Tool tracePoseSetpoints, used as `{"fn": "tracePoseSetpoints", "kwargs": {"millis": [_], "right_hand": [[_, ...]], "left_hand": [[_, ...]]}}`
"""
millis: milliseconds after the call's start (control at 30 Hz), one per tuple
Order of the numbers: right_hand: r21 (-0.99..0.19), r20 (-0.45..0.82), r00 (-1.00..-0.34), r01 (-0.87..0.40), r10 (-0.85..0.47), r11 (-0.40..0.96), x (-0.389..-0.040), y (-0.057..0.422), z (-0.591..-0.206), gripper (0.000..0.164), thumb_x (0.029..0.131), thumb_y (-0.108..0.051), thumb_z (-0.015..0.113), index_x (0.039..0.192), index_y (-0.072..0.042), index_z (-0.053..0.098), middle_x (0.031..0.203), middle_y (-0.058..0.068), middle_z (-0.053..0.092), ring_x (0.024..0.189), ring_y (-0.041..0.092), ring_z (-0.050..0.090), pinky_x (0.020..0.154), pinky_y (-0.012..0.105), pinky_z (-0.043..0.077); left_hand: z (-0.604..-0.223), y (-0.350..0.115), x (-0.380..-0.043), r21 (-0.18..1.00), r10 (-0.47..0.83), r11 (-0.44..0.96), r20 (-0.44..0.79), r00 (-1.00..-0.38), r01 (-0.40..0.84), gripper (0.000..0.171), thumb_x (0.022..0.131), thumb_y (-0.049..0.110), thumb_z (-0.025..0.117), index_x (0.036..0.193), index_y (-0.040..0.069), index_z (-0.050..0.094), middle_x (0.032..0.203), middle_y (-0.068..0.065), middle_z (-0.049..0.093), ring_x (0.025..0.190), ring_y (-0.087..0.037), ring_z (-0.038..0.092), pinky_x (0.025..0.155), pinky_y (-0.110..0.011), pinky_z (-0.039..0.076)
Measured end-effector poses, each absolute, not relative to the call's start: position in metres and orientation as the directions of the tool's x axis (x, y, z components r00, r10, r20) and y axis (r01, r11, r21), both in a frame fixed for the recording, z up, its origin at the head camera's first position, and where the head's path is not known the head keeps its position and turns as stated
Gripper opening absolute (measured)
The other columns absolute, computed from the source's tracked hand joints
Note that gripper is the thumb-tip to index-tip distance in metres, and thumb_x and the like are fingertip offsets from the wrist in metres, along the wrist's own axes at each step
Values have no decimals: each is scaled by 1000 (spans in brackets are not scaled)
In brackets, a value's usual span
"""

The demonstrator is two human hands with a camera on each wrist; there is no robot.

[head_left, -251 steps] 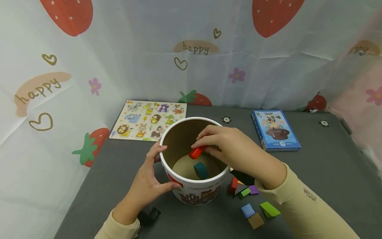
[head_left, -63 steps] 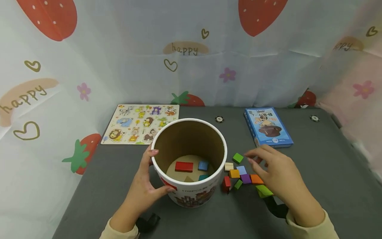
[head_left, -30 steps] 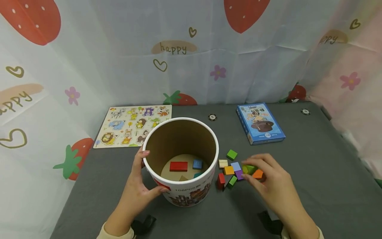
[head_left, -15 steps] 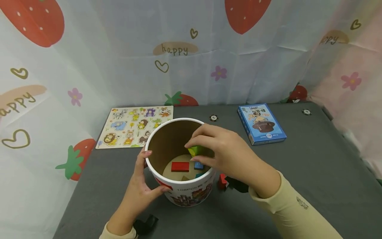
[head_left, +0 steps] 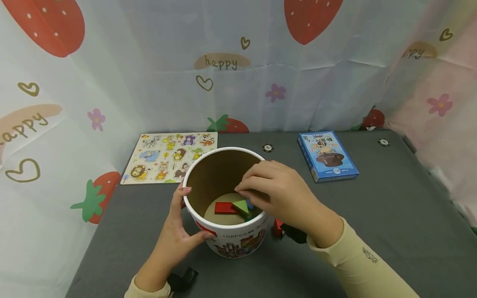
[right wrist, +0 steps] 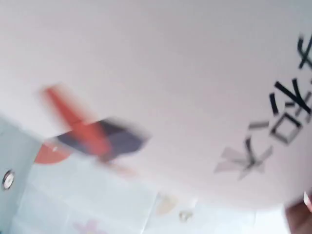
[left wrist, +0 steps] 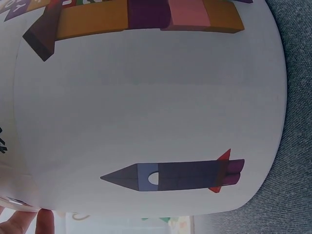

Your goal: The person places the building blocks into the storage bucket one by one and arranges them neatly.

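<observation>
A white bucket with printed block pictures stands upright on the grey table. My left hand grips its left side, fingers at the rim and thumb against the outer wall. Those fingertips show at the lower left of the left wrist view. Over the bucket's right rim, my right hand reaches into the opening, fingers relaxed with nothing between them. Below it on the bucket floor lie a green triangular block, a red block and a partly hidden blue block. The blurred right wrist view shows the bucket wall.
A red block lies right of the bucket; my right arm hides the table behind it. An animal puzzle board lies behind left, a blue box behind right. Two round chips, one near and one far right, lie farther back.
My right hand picked up the green triangular block from the table, carried it left into the bucket and let go; it now lies by the red block. My left hand keeps its grip.
</observation>
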State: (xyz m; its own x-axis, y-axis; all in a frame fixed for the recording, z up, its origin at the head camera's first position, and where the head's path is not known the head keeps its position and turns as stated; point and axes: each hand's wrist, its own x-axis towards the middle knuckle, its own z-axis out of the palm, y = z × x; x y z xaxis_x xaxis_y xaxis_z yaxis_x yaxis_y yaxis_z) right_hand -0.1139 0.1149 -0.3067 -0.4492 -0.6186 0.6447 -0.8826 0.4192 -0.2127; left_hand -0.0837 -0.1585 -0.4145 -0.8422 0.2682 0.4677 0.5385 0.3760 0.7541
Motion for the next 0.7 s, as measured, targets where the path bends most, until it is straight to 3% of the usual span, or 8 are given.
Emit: {"fn": "tracePoseSetpoints", "kwargs": {"millis": [67,133,300,400,467,567,633,700], "right_hand": [[-195,730,-411,-891,-547,409,-107,126,-312,9,88,-16,70,96,-14,73,94,-4,64,83,12,55,75,27,42],[-210,763,-426,-875,-486,436,-100,140,-320,11,91,-20,66,95,-13,73,93,-4,64,81,12,54,74,26,39],[-259,687,-604,-723,-405,640,-88,192,-354,32,97,-39,52,95,-16,73,94,-6,63,84,10,57,75,25,44],[-258,607,-728,-560,-319,787,-82,227,-380,19,90,-34,67,96,-17,72,92,-7,61,79,9,57,65,29,48],[-288,508,-830,-416,-230,862,-76,249,-396,21,83,-25,76,102,-16,71,93,-4,61,77,13,58,58,32,47],[-347,224,-968,-187,-112,919,-66,277,-418,46,76,-20,81,118,-14,65,100,5,59,79,20,58,53,35,44],[-354,23,-997,-76,-72,932,-61,290,-433,58,75,-27,82,126,-14,59,103,9,56,80,22,57,55,35,44],[-359,-98,-993,-29,-69,933,-57,298,-446,66,72,-34,83,129,-14,57,106,11,55,82,23,56,58,37,45]], "left_hand": [[-414,-158,-85,754,265,375,470,-842,539,102,70,57,76,143,9,24,158,-11,10,130,-40,32,92,-66,29],[-413,-158,-86,753,265,375,472,-841,540,102,70,57,75,143,9,24,158,-10,10,130,-39,32,92,-67,29],[-411,-158,-88,749,274,370,477,-836,549,102,70,56,77,143,8,25,158,-9,8,133,-38,29,93,-67,28],[-410,-159,-90,750,278,371,472,-836,547,102,69,56,77,142,8,24,158,-8,7,134,-36,27,94,-67,28],[-410,-159,-91,750,276,370,475,-835,549,102,69,57,77,142,8,25,158,-7,8,134,-36,26,94,-67,28],[-411,-159,-89,754,270,370,472,-839,543,103,69,56,78,143,8,25,158,-7,9,133,-36,29,92,-67,29],[-413,-158,-87,758,263,368,470,-842,538,103,68,54,80,142,8,25,158,-8,10,130,-37,31,91,-67,30],[-415,-159,-86,768,256,364,462,-849,527,103,67,53,81,142,8,26,158,-8,10,129,-37,33,90,-67,31]]}}
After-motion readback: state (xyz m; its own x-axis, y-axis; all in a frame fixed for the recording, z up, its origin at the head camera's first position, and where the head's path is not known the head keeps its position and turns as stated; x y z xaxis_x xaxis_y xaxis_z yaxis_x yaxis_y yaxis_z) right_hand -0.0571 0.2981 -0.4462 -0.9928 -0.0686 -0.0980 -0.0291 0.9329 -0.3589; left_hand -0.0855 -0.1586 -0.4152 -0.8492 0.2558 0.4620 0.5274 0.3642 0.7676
